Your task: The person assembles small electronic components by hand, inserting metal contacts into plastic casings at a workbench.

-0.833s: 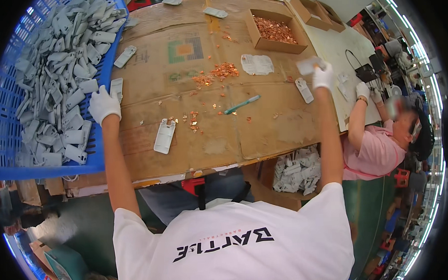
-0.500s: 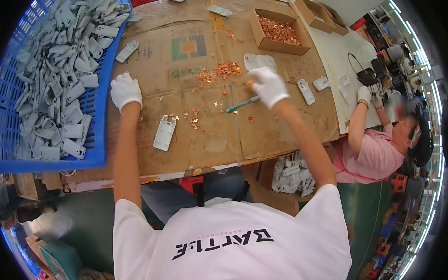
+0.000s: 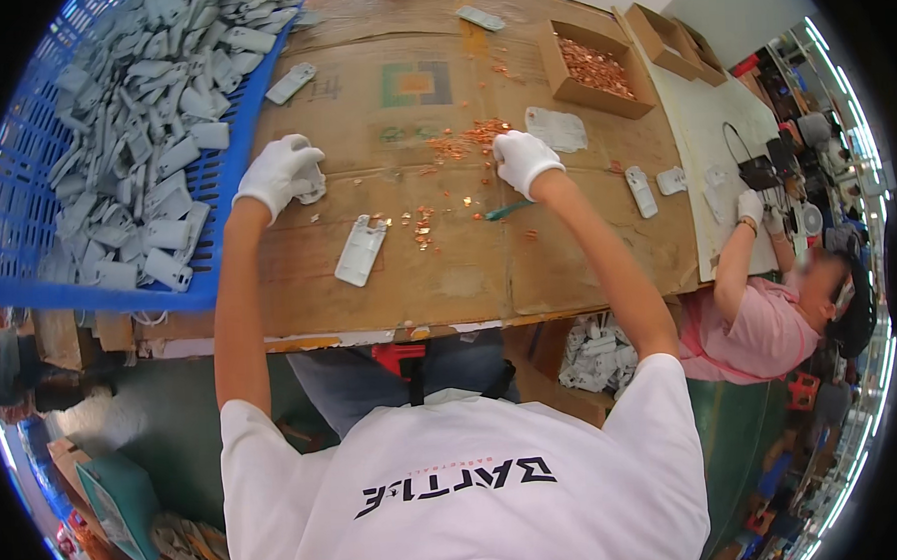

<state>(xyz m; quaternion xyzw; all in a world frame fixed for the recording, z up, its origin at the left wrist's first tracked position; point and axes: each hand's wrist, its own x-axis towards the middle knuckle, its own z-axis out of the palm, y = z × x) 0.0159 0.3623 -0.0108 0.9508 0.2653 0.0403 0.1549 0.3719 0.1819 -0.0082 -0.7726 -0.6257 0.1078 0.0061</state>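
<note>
My left hand (image 3: 278,175), in a white glove, has its fingers curled round a light grey plastic shell (image 3: 311,180), mostly hidden by the hand. My right hand (image 3: 526,162), also gloved, is closed at the right edge of a loose pile of small copper-coloured metal pieces (image 3: 460,142); whatever its fingertips pinch is too small to name. Just below that hand lies a slim teal stick-like tool (image 3: 508,210), partly covered by the wrist. Between my arms, another grey plastic shell (image 3: 361,252) rests on the cardboard-covered table (image 3: 449,292), with scattered copper pieces (image 3: 423,228) beside it.
A blue plastic basket (image 3: 233,204) heaped with grey shells stands at the left. A cardboard box (image 3: 600,70) of copper pieces is at the far right, near a clear plastic tray (image 3: 556,129). Several shells lie about. A co-worker in pink (image 3: 751,332) sits at the right.
My right hand has moved left onto the edge of the copper pile. My left hand has turned, and a grey shell now shows under its fingers. The whole view has shifted slightly.
</note>
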